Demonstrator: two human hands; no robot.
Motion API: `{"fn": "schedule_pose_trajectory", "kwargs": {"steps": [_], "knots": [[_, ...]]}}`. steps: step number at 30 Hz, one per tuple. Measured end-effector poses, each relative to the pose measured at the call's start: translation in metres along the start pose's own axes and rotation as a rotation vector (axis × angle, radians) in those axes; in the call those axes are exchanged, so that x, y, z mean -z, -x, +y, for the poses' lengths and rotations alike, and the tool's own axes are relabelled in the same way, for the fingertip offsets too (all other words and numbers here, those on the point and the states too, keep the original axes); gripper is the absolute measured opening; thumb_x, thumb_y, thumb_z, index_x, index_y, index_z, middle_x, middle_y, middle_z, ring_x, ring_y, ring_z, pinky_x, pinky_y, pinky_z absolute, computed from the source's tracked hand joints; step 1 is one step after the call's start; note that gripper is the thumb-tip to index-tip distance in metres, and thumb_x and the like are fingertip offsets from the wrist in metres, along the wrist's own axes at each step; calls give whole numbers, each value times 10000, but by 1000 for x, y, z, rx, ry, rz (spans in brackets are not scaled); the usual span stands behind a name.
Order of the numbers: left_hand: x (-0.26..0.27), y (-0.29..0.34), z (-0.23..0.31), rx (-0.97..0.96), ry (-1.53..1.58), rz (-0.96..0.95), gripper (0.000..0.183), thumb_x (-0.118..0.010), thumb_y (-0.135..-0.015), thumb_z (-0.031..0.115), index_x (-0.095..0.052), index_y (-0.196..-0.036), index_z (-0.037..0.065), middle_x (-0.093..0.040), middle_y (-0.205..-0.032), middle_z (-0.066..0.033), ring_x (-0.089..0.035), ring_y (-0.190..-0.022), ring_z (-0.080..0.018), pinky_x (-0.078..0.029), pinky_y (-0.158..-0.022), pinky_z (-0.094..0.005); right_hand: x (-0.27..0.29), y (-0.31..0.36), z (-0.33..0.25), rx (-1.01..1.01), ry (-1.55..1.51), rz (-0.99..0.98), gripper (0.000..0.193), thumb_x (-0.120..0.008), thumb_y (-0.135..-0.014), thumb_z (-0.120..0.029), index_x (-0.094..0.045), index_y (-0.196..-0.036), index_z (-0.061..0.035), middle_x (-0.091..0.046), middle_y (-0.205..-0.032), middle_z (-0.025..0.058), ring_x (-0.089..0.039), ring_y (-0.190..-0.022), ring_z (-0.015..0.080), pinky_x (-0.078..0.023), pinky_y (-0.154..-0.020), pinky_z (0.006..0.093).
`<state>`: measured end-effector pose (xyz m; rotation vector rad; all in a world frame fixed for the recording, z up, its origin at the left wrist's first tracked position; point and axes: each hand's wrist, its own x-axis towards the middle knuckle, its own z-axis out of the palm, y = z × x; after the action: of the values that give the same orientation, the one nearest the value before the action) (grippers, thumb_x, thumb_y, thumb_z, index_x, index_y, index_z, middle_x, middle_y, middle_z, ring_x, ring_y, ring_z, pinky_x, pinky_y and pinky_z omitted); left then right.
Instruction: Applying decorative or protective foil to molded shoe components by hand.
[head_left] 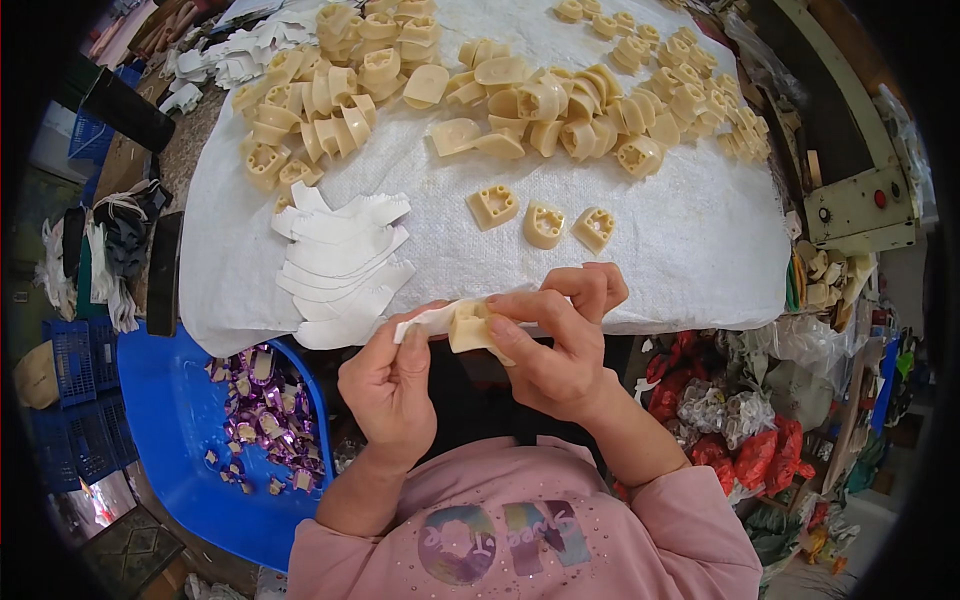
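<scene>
Over the table's near edge, both my hands are closed around one piece of work. My right hand (560, 340) grips a beige plastic shoe heel (468, 327) between thumb and fingers. My left hand (390, 385) pinches a white cut strip (432, 318) that runs to the heel and lies against its side. How far the strip goes round is hidden by my fingers. Just beyond, a fanned stack of white cut pieces (345, 265) with notched edges lies to the left. Three loose beige heels (544, 225) sit in a row beyond my right hand, hollow side up.
A white woven sheet (690, 250) covers the table. Beige heels (540, 100) are heaped along its far side, with more white pieces (250, 50) at far left. At lower left, a blue tub (190, 450) holds shiny purple heels (265, 400). Bagged scraps (740, 440) lie at right.
</scene>
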<state>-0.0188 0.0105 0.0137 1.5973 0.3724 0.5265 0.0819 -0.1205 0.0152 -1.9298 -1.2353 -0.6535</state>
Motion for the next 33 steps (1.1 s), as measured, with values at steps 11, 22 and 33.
{"fn": "schedule_pose_trajectory", "kwargs": {"steps": [11, 22, 33], "knots": [[-7, 3, -6, 32, -190, -66, 238, -484, -939, 56, -610, -1088, -80, -645, -833, -118, -557, -716, -105, -453, -649, -250, 1, -1, -2, -15, 47, -268, 170, -620, -618, -97, -535, -763, -120, -458, -767, 26, -485, -774, 207, -261, -789, 472], [-16, 9, -15, 72, 195, 112, 237, -515, -930, 51, -593, -1120, -66, -624, -1054, -173, -605, -920, -207, -492, -789, -312, -11, 10, 18, -55, -151, -164, 287, -664, -607, -40, -571, -865, -123, -482, -810, 22, -483, -796, 214, -257, -783, 449], [-5, -12, -32, -460, -132, -131, 56, -660, -834, 40, -649, -875, 3, -556, -726, -65, -499, -654, -189, -421, -572, -276, -1, 17, 16, -185, -558, -271, 262, -630, -620, 36, -551, -845, -73, -462, -811, 60, -447, -795, 234, -260, -788, 391]]}}
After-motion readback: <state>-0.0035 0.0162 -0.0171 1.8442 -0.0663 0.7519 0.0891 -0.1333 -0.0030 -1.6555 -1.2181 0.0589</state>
